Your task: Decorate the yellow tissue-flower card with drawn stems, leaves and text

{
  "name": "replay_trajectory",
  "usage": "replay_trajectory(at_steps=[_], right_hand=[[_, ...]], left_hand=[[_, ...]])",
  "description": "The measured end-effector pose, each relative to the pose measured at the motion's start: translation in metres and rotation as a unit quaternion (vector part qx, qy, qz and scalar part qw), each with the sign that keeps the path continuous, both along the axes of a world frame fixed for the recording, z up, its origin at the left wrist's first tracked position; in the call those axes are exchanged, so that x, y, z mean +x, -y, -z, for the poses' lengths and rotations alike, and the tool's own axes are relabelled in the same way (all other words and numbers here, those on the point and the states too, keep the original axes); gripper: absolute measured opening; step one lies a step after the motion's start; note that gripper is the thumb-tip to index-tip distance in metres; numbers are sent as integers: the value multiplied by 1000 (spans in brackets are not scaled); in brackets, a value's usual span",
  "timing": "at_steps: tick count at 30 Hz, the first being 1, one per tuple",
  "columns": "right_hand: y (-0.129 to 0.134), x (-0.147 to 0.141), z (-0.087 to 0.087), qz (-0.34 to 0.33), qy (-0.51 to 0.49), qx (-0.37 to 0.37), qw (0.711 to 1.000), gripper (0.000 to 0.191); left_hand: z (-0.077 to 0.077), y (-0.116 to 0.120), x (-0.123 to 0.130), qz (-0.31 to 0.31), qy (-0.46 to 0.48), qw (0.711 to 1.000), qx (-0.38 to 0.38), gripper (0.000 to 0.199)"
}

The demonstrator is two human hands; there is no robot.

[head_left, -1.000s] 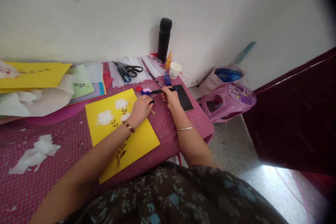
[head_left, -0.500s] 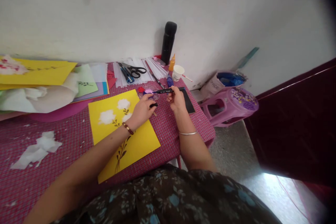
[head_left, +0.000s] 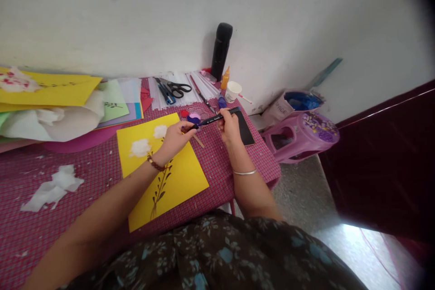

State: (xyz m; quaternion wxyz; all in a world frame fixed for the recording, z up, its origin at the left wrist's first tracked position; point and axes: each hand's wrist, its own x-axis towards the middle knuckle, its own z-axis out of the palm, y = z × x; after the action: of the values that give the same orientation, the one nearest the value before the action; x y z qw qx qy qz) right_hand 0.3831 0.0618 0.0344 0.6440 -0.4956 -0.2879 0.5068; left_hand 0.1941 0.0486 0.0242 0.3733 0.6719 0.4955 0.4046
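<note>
Left hand [head_left: 175,140] had brought its black cap [head_left: 194,127] up to the marker [head_left: 217,119]'s tip; cap sat lower, below the tip, half a second earlier. Step looked like fitting cap and marker end to end. Best done with both held in one straight line, wrists steady, tip kept off the cap's rim, and clear of the yellow sheet [head_left: 185,176], since a slip would probably mark it.

Landmark: the sheet, nearest, lying partly under the left forearm. Left hand was over its far right part, thumb and fingers closed in a narrow pinch on the cap, just past the right edge. Right hand [head_left: 231,127] was well right of the sheet, fingers pinched round the marker's barrel, tip aimed left. Contact between tip and cap: couldn't tell. Wooden stick [head_left: 199,141] lay just right of the sheet. Paints [head_left: 193,118] were just off its far right corner, scissors [head_left: 178,90] beyond its far edge, black flask [head_left: 221,52] farthest, by the wall.
</note>
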Motion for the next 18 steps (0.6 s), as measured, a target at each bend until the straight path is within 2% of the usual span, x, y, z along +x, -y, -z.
replay_trajectory(at_steps=[8, 13, 18], right_hand=[[-1, 1, 1, 5, 26, -2, 1000, 25], [1, -7, 5, -35, 20, -3, 999, 22], [3, -16, 8, -88, -68, -33, 993, 20]], left_hand=[[4, 0, 0, -6, 15, 1000, -9, 15], [1, 0, 2, -4, 26, 1000, -5, 18], [-5, 0, 2, -32, 68, 997, -5, 30]])
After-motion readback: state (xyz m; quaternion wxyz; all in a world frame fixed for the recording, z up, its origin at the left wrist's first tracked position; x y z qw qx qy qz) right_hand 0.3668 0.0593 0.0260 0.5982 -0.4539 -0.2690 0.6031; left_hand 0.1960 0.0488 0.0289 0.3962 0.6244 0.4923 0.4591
